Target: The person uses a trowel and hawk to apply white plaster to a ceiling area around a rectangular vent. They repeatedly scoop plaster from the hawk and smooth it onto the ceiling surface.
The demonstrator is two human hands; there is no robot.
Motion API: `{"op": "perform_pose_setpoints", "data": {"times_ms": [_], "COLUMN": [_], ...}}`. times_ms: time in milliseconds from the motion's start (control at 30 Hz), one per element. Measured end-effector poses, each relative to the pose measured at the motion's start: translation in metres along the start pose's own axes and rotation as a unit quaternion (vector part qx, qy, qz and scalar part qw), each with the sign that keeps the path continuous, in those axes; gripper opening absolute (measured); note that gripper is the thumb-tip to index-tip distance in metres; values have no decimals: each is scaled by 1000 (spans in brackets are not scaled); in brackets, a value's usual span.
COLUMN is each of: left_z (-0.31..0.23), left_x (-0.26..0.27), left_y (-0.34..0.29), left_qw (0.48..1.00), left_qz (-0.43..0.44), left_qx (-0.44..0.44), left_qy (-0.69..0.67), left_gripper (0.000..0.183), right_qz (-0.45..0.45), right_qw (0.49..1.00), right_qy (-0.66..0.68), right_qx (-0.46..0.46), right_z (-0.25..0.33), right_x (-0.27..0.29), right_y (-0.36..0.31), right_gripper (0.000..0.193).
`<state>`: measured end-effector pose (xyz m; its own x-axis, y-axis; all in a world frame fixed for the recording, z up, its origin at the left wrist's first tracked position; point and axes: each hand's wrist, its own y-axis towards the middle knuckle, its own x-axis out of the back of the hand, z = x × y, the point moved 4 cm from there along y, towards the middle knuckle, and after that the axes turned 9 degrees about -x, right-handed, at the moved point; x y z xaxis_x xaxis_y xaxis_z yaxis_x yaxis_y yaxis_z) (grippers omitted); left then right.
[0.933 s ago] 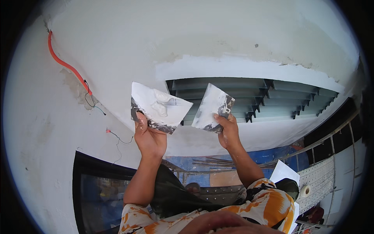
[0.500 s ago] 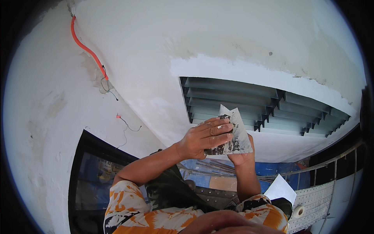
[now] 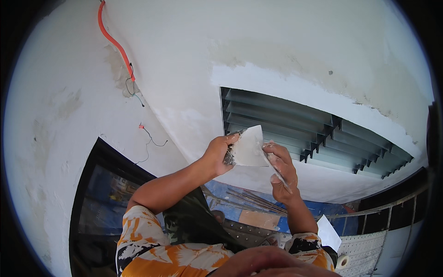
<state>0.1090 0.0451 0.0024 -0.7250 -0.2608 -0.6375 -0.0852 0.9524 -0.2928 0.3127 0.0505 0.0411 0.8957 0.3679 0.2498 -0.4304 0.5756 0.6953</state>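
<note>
My left hand [image 3: 216,154] grips the dark, smeared edge of a flat putty spreader [image 3: 249,147]. Its pale, roughly four-sided blade faces me and carries whitish filler. Close on its right, my right hand [image 3: 285,170] holds a second thin putty spreader [image 3: 275,172], seen almost edge-on, with the fingers on its far side and the thumb near its lower end. The upper end of this second blade comes right up to the first blade's right edge; whether they touch I cannot tell. Whitish filler is smeared on my right fingers.
Ahead is a white wall with a louvred window [image 3: 281,113]. Leftward, an orange conduit [image 3: 115,45] and loose wires [image 3: 148,138] stick out near a dark-framed glass panel [image 3: 104,198]. Below right are a perforated platform [image 3: 364,251], a railing [image 3: 369,211], a white sheet [image 3: 328,233] and a tape roll [image 3: 343,261].
The spreaders were overlapped, with my right hand mostly behind them. Now my hands are apart, the left one shifted left, and the right spreader is turned edge-on. The view has shifted slightly.
</note>
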Motion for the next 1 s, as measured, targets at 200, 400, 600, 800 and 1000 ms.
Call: {"op": "perform_pose_setpoints", "data": {"times_ms": [200,400,600,800,1000], "left_z": [-41,-72,-69,-54,-25], "left_x": [20,2,-6,-14,-11], "left_y": [-24,-40,-53,-107,-113], "left_qw": [986,764,523,587,620], "left_qz": [-48,233,290,289,397], "left_qx": [-127,-583,-602,-426,-370], "left_qy": [94,146,530,624,567], "left_gripper": [28,33,63,38,26], "right_qz": [16,-142,-78,-386,-564], "right_qw": [977,636,529,865,698], "right_qy": [-204,616,781,181,-341], "right_qx": [-66,-443,-322,-266,-280], "right_z": [-22,-38,-1,-72,-135], "right_x": [-14,-57,-21,148,249], "right_y": [17,1,19,62,141], "right_gripper": [52,32,35,44,46]}}
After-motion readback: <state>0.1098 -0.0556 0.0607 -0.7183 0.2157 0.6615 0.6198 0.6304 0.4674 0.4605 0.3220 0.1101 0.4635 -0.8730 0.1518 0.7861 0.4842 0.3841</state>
